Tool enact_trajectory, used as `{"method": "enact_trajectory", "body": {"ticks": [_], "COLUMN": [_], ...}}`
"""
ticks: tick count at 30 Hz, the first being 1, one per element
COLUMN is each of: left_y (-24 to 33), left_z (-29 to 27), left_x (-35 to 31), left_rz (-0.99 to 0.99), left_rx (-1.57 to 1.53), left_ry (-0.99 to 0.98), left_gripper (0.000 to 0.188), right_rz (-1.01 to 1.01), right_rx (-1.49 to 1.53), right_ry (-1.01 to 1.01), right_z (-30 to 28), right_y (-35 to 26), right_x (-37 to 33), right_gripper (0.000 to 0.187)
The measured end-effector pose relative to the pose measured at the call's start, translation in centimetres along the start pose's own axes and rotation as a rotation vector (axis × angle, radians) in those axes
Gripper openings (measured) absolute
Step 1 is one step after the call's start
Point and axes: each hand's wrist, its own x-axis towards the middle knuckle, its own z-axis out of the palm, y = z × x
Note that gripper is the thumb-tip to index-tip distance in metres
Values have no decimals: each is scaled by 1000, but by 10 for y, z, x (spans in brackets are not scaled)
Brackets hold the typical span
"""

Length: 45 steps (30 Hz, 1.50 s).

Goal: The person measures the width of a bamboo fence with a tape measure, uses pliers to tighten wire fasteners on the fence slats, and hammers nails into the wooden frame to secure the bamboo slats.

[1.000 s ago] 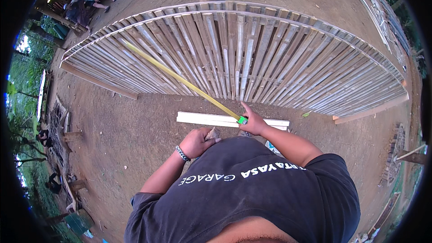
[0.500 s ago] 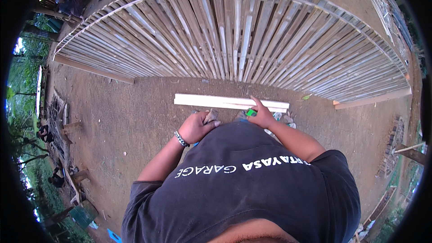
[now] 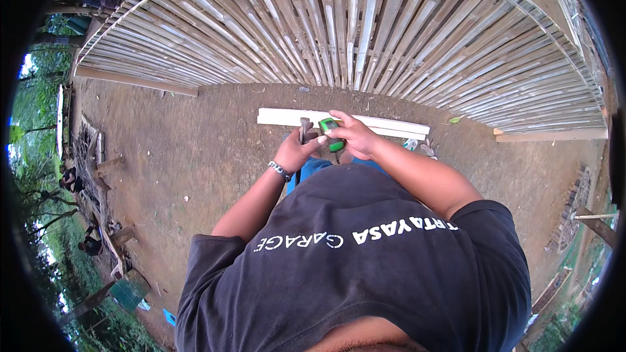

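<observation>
In front of my waist, my right hand (image 3: 355,137) grips a green and black tape measure (image 3: 332,135), its index finger stretched out over the top. Close beside it, my left hand (image 3: 297,154) is closed around a narrow grey-brown tool (image 3: 304,128) whose end sticks up past the fingers. The rest of that tool is hidden, so its kind is unclear. Just beyond both hands, pale wooden boards (image 3: 391,125) lie side by side on the dirt, partly covered from view by the hands.
A long slatted bamboo panel (image 3: 352,32) curves across the far side, with wooden beams (image 3: 137,83) under its ends. Small litter (image 3: 427,150) lies near the boards' right end. Branches and logs (image 3: 91,156) line the left; a row of blocks (image 3: 567,208) stands right. People sit far left.
Both hands have come up and closer together, bringing the tape measure and the narrow tool into fuller view. The bamboo panel and boards now sit higher in the picture.
</observation>
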Motion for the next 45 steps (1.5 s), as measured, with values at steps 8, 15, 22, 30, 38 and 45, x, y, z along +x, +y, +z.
{"method": "enact_trajectory", "body": {"ticks": [8,15,22,30,38,45], "left_y": [24,-5,16,12,-22,-82], "left_z": [1,5,20,3,22,33], "left_x": [-2,3,9,22,45,118], "left_rz": [-128,-56,-97,-299,-182,-223], "left_rx": [-183,421,488,455,697,1100], "left_ry": [-120,-182,-440,-595,-806,-756], "left_gripper": [51,77,90,73,90,91], "right_rz": [131,53,-73,-277,-162,17], "right_rx": [-151,-665,-601,74,529,654], "right_ry": [-128,-65,29,348,557,643], "right_z": [11,8,-10,-44,-86,-175], "right_y": [-4,18,59,29,78,142], "right_x": [4,8,7,24,33,-8], "right_gripper": [85,64,53,25,26,16]}}
